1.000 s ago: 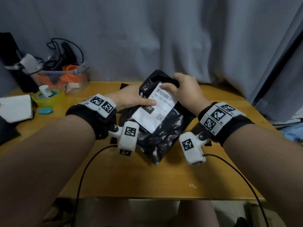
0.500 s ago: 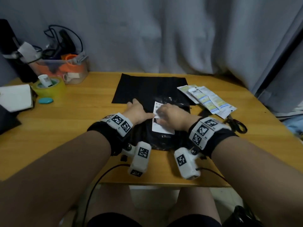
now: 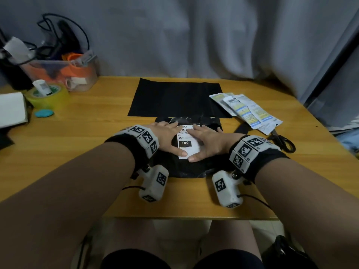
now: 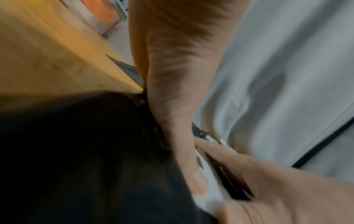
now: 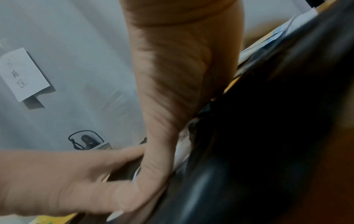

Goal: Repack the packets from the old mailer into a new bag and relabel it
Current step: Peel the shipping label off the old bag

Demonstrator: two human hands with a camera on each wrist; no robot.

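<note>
A crinkled black mailer (image 3: 194, 169) with a white label (image 3: 186, 145) lies flat near the table's front edge. My left hand (image 3: 167, 136) and right hand (image 3: 210, 141) both rest flat on it, with straight fingers pressing on either side of the label and the thumbs meeting at its lower edge. The wrist views show the same: the left hand (image 4: 182, 91) and the right hand (image 5: 172, 91) lie on the dark mailer (image 4: 86, 151). A smooth flat black bag (image 3: 174, 98) lies just behind it. Several white packets (image 3: 246, 111) are fanned out at the right.
Black scissors (image 3: 281, 141) lie right of my right wrist. At the back left stand a clear bin (image 3: 64, 72) of cables and orange things, a yellow-green tape roll (image 3: 48, 97), a small turquoise thing (image 3: 44, 113) and a white box (image 3: 11, 109). A grey curtain hangs behind.
A second ago both hands held the labelled mailer up off the table. It has since been laid down near the front edge, and both hands have flattened out over its label.
</note>
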